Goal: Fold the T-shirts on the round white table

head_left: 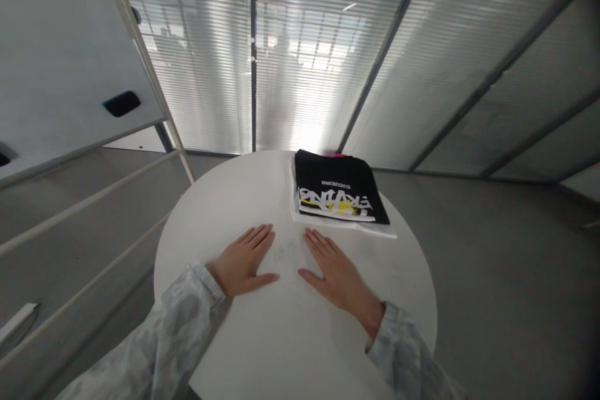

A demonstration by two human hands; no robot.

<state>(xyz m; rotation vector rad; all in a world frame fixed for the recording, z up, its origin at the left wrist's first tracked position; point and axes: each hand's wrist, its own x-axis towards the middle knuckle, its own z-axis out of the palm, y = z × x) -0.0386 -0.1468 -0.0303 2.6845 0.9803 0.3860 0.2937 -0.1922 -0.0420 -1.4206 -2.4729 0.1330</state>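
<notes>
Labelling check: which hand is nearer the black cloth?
Right. The right hand lies just short of the black cloth; the left hand lies farther off, to its left.

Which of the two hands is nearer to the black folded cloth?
The right hand, whose fingers end close to the black folded cloth; the left hand lies farther away, to the left of it.

One head-worn view looks forward and down from the near side, close above the counter (285,331), reaching the far wall (300,69).
</notes>
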